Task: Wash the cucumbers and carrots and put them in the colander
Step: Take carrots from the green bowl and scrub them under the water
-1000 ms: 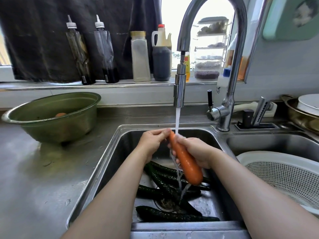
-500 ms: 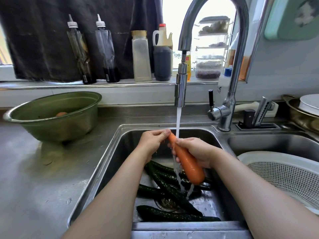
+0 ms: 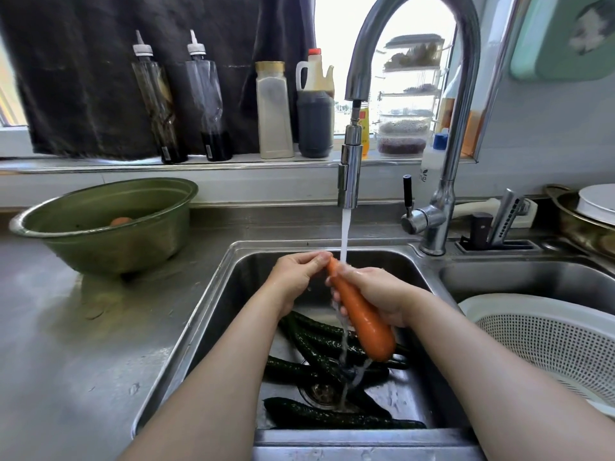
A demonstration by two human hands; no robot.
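Kitchen corner. Stainless steel bench (image 3: 83, 344) fills the lower left, dull and water-marked. Steel sink (image 3: 316, 243) set into it at centre. One window (image 3: 327, 28) at upper centre, daylight strong, blown out to white. Dark curtain (image 3: 83, 78) covers the upper left; a thin lit strip shows at the far left edge. Narrow sill (image 3: 233, 163) runs across mid-frame, a pale band below it. Tall chrome tap (image 3: 462, 94) arches right of centre. Pale grey wall (image 3: 549, 134) at right. Mint-green board (image 3: 565, 38) hangs in the upper right corner.
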